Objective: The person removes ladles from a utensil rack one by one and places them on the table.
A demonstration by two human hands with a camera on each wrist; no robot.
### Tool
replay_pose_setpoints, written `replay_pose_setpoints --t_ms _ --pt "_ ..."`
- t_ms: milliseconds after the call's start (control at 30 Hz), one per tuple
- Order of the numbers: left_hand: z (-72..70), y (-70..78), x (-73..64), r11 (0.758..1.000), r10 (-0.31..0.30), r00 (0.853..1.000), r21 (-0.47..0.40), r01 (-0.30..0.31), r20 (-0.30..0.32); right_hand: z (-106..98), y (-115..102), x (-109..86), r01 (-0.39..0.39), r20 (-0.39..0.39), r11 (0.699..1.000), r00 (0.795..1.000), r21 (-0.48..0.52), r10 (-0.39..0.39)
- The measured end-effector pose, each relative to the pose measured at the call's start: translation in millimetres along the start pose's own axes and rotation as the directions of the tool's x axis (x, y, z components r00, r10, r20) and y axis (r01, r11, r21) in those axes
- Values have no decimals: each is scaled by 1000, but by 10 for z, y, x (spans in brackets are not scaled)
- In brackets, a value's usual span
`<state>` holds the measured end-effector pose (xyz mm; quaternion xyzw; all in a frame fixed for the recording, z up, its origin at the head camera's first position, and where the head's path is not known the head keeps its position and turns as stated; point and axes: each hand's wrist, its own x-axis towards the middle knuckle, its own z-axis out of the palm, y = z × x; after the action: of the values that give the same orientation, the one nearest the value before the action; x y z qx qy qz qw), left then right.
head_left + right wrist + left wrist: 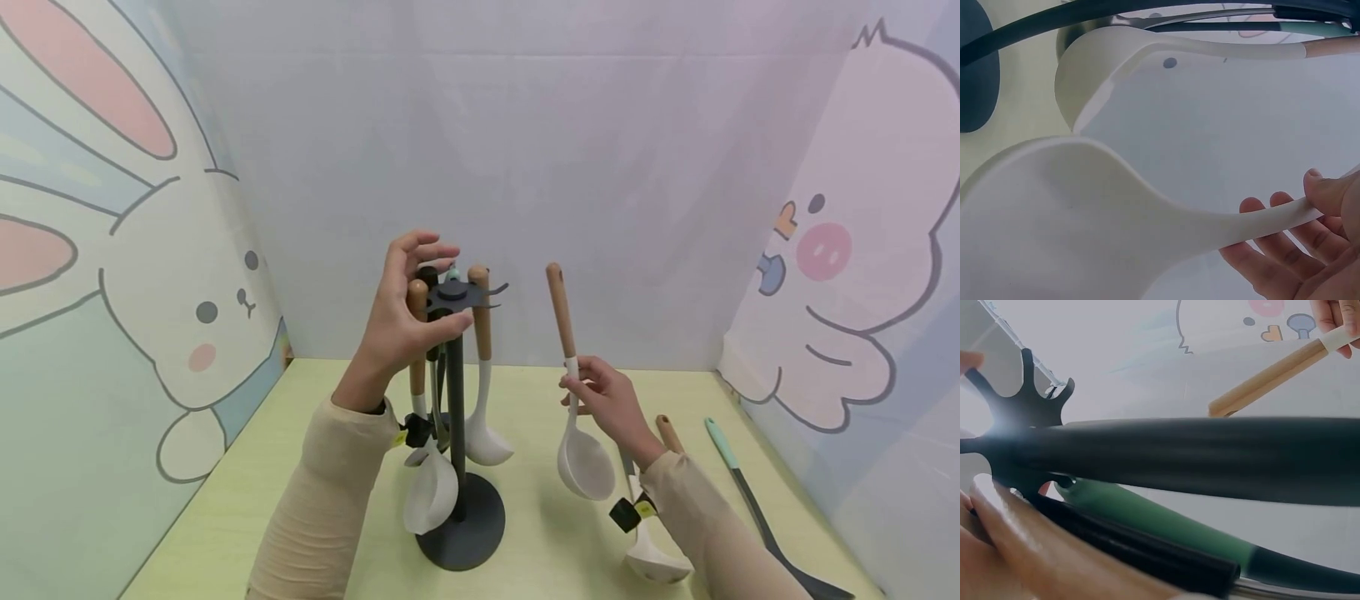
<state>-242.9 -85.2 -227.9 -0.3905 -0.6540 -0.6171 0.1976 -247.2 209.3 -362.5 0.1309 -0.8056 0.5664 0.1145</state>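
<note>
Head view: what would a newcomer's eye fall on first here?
Probably the big cartoon rabbit on the left wall, with a pink-snouted figure facing it on the right. Between them stands a black utensil rack, the left hand curled around its top. Right of it, the right hand holds a white ladle, wooden handle up.

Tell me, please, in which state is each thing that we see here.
Stand: upright on the table.
Held ladle: raised, handle up, bowl empty.
Hung ladle: hanging from the stand, bowl down.
Lying ladle: on the table, partly hidden.
Far-right tool: lying on the table.
Left hand: curved around the stand's top.
Right hand: gripping the held ladle's white neck.
</note>
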Motion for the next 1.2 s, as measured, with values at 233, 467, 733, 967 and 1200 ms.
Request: replay_pose_setpoints --t_ms 233,467,733,967,1200 --pt "-28 2 -1 1000 -19 1000 0 19 22 -29 38 -2 -29 -12 1000 999 9 30" --pt "-41 7 -5 999 -38 999 -7 38 27 -39 81 -11 -72 0 997 997 7 72" --pt "-42 6 -2 999 -35 999 -11 35 29 -61 139 -35 -108 -3 994 994 -5 108" --pt "-47 13 1 999 -44 998 -28 45 36 -88 189 -69 -140 5 990 990 -20 140" --pt "-55 16 5 999 -45 998 -21 46 43 -101 312 -101 -175 24 984 984 -32 176"
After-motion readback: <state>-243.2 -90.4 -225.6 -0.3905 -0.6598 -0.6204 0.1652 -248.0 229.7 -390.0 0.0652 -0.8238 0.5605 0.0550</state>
